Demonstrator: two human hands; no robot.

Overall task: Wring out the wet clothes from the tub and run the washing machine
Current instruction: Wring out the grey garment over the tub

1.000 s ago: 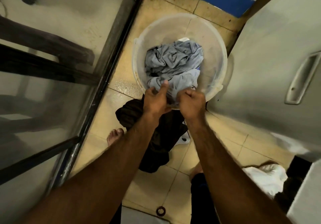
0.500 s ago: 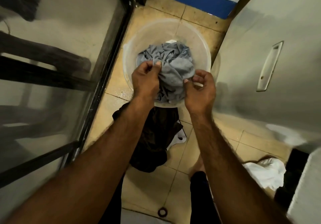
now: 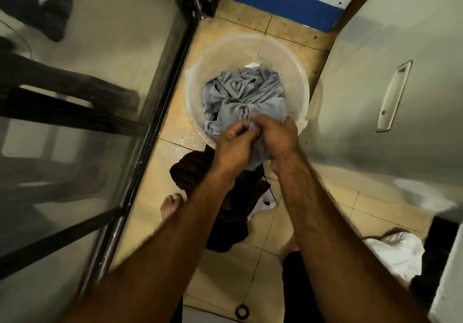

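A translucent plastic tub (image 3: 200,112) stands on the tiled floor and holds crumpled wet grey clothes (image 3: 244,92). Over the tub's near rim, my left hand (image 3: 234,144) and my right hand (image 3: 278,137) are close together, both closed on a bunched part of the grey cloth. A twist of that cloth hangs down between my wrists. The rest of the garment trails back into the tub. No washing machine can be identified with certainty.
A dark garment (image 3: 225,197) lies on the floor just in front of the tub, by my bare foot (image 3: 171,206). A glass-panelled door (image 3: 82,122) runs along the left. A pale panel with a recessed handle (image 3: 393,97) fills the right. White cloth (image 3: 395,255) lies at lower right.
My hands have moved together and down to the tub's near rim, gathering the grey cloth into a tight bunch. Half a second ago they were apart on it.
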